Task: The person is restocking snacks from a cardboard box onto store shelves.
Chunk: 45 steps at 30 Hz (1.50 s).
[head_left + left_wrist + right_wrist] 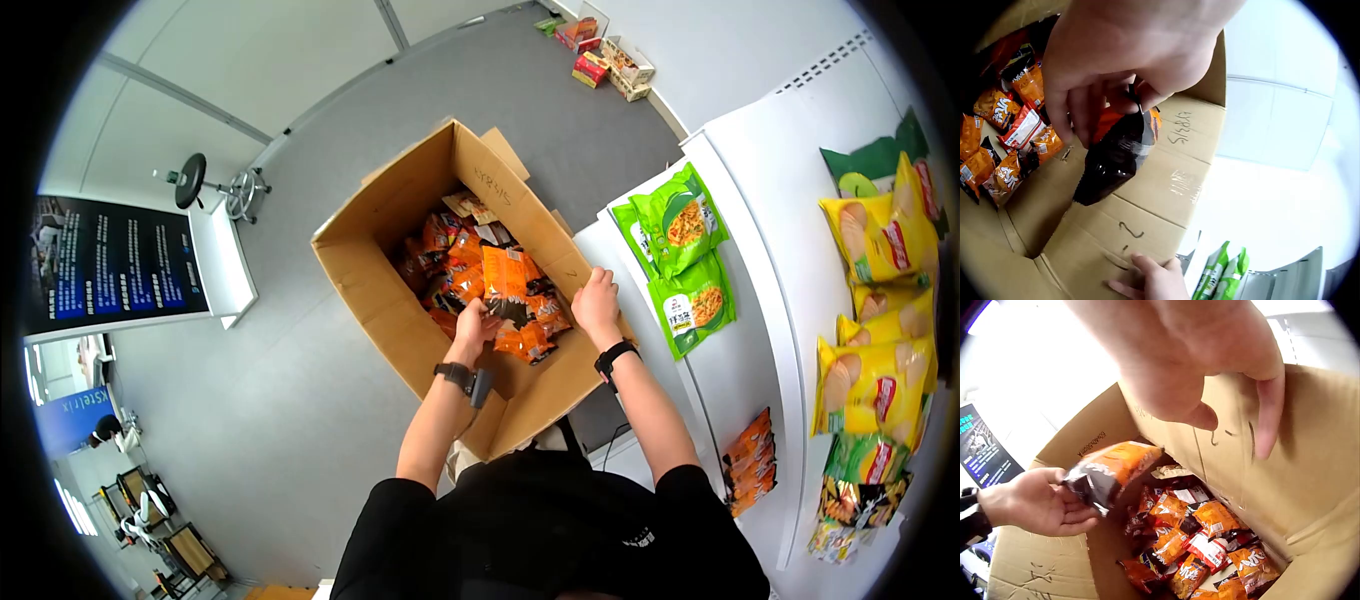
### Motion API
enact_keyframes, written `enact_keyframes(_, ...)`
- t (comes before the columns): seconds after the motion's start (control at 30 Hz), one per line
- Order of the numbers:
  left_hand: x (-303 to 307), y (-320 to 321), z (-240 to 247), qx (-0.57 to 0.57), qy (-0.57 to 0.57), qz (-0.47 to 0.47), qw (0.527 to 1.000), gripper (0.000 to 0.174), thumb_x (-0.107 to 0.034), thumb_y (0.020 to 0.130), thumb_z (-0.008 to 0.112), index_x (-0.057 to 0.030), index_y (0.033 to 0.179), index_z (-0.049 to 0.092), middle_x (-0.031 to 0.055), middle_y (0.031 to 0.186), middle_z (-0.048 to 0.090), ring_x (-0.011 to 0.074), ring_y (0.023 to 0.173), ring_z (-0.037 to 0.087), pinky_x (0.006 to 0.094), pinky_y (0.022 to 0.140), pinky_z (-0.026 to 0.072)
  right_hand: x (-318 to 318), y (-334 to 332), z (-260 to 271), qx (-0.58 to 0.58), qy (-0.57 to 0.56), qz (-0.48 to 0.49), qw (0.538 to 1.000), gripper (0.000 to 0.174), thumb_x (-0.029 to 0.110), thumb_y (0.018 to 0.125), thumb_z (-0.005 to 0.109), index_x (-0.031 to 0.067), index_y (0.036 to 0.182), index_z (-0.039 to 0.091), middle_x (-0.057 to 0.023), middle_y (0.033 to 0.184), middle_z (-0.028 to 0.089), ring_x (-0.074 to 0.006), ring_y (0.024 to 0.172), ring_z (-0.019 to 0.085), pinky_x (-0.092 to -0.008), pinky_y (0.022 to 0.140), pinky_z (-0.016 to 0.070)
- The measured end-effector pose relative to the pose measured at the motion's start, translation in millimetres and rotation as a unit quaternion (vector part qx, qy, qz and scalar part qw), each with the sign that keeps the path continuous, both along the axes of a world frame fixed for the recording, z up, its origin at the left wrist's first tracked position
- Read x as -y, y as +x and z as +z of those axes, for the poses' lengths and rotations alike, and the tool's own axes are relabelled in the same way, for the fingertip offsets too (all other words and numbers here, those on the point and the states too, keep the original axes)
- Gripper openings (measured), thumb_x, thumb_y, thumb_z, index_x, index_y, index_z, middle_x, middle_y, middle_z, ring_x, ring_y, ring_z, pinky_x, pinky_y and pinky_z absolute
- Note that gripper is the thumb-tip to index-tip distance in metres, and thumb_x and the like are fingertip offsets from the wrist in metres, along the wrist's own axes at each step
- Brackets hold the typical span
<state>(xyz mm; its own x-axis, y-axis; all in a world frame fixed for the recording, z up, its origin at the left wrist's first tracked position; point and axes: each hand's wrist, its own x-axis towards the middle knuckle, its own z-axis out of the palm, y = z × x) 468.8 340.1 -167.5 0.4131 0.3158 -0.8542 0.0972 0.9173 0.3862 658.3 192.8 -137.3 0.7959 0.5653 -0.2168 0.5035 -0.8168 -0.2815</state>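
An orange-and-black snack bag (1116, 469) hangs tilted from my left hand (477, 325), whose fingers and thumb pinch one end of it. In the left wrist view the bag's dark side (1116, 162) faces the camera, inside the opening of a large cardboard box (375, 320). Below it, several more orange snack bags (1210, 519) lie heaped on the box floor, with a red-and-white packet (1208, 549) among them. My right hand (597, 303) is at the rim on the box's right side. One straight finger (1270, 419) reaches down along the inner wall; no bag is in that hand.
Right of the box stands a white shelf unit (750, 230) with green bags (690, 270) on its nearer tier. Yellow bags (870, 390) line a farther tier, and orange bags (752, 462) sit lower down. A wheeled stool (190, 180) and small boxes (625, 65) stand on the floor.
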Motion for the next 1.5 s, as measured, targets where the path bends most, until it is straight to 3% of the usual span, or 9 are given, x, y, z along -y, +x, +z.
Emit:
enact_keyframes(0.1, 4, -19, 36, 0.036, 0.021, -0.009, 0.999, 0.011, -0.020, 0.076, 0.047, -0.0095, 0.079, 0.045, 0.0065, 0.084, 0.057, 0.0218, 0.081, 0.055, 0.0407, 0.080, 0.0485, -1, -3, 6, 0.011, 0.005, -0.009, 1.000, 0.040, 0.014, 0.074, 0.061, -0.0011, 0.103, 0.038, -0.0210, 0.101, 0.047, -0.0377, 0.090, 0.052, -0.0433, 0.079, 0.0458)
enact_keyframes(0.37, 10, -56, 110, 0.142, 0.060, -0.034, 0.988, 0.008, -0.020, 0.079, 0.046, -0.0117, 0.078, 0.044, 0.0063, 0.095, 0.057, 0.0230, 0.092, 0.055, 0.0422, 0.091, 0.0419, 5, -3, 24, -0.165, 0.027, -0.077, 0.983, 0.063, 0.024, 0.078, 0.055, 0.0018, 0.130, 0.028, -0.0225, 0.127, 0.040, -0.0440, 0.111, 0.042, -0.0449, 0.098, 0.0342)
enact_keyframes(0.5, 14, -74, 131, 0.189, 0.077, -0.057, 0.977, 0.008, -0.018, 0.079, 0.044, -0.0105, 0.081, 0.047, 0.0066, 0.094, 0.058, 0.0219, 0.091, 0.055, 0.0421, 0.091, 0.0419, 21, -30, 40, -0.110, 0.194, -0.074, 0.972, 0.053, 0.028, 0.079, 0.057, 0.0002, 0.123, 0.046, -0.0196, 0.127, 0.045, -0.0347, 0.114, 0.045, -0.0412, 0.099, 0.0344)
enact_keyframes(0.63, 16, -87, 134, 0.224, 0.128, -0.100, 0.961, 0.014, -0.018, 0.079, 0.043, -0.0082, 0.087, 0.051, 0.0068, 0.095, 0.059, 0.0191, 0.088, 0.055, 0.0382, 0.087, 0.0433, 30, -89, 118, -0.425, 0.350, -0.167, 0.818, 0.049, 0.037, 0.089, 0.050, 0.0005, 0.122, 0.045, -0.0132, 0.122, 0.047, -0.0233, 0.110, 0.048, -0.0418, 0.084, 0.0467)
enact_keyframes(0.73, 13, -94, 132, 0.215, 0.160, -0.165, 0.949, 0.013, -0.014, 0.078, 0.044, -0.0047, 0.081, 0.053, 0.0073, 0.103, 0.059, 0.0179, 0.089, 0.055, 0.0328, 0.083, 0.0436, 41, -113, 124, -0.503, 0.440, -0.197, 0.717, 0.055, 0.045, 0.089, 0.046, 0.0008, 0.121, 0.044, -0.0146, 0.117, 0.049, -0.0238, 0.104, 0.052, -0.0389, 0.082, 0.0483)
enact_keyframes(0.9, 26, -108, 166, 0.244, 0.556, -0.291, 0.739, 0.007, -0.004, 0.073, 0.051, 0.0021, 0.072, 0.053, 0.0123, 0.126, 0.047, 0.0234, 0.110, 0.049, 0.0340, 0.093, 0.0398, 69, -130, 160, -0.617, 0.459, -0.206, 0.605, 0.067, 0.061, 0.086, 0.037, 0.0011, 0.115, 0.048, -0.0155, 0.105, 0.057, -0.0237, 0.086, 0.061, -0.0342, 0.071, 0.0511)
enact_keyframes(0.97, 30, -114, 180, 0.234, 0.656, -0.317, 0.644, 0.007, -0.005, 0.072, 0.054, 0.0011, 0.074, 0.054, 0.0136, 0.131, 0.042, 0.0237, 0.111, 0.049, 0.0345, 0.093, 0.0400, 82, -134, 168, -0.612, 0.416, -0.235, 0.630, 0.077, 0.072, 0.080, 0.033, 0.0020, 0.105, 0.052, -0.0149, 0.091, 0.060, -0.0235, 0.083, 0.062, -0.0322, 0.067, 0.0521)
enact_keyframes(1.13, 42, -122, 199, 0.204, 0.721, -0.343, 0.566, 0.009, -0.007, 0.071, 0.059, -0.0008, 0.078, 0.060, 0.0157, 0.135, 0.036, 0.0254, 0.105, 0.054, 0.0361, 0.087, 0.0455, 110, -148, 194, -0.582, 0.401, -0.249, 0.663, 0.073, 0.073, 0.076, 0.041, 0.0046, 0.097, 0.054, -0.0117, 0.083, 0.061, -0.0202, 0.072, 0.062, -0.0270, 0.060, 0.0519)
enact_keyframes(1.5, 67, -103, 171, 0.182, 0.739, -0.284, 0.583, 0.015, -0.008, 0.078, 0.061, 0.0000, 0.091, 0.065, 0.0123, 0.117, 0.053, 0.0219, 0.096, 0.058, 0.0325, 0.083, 0.0460, 178, -157, 195, -0.592, 0.404, -0.195, 0.670, 0.027, 0.029, 0.086, 0.057, 0.0068, 0.103, 0.056, -0.0062, 0.089, 0.061, -0.0154, 0.073, 0.060, -0.0283, 0.064, 0.0513)
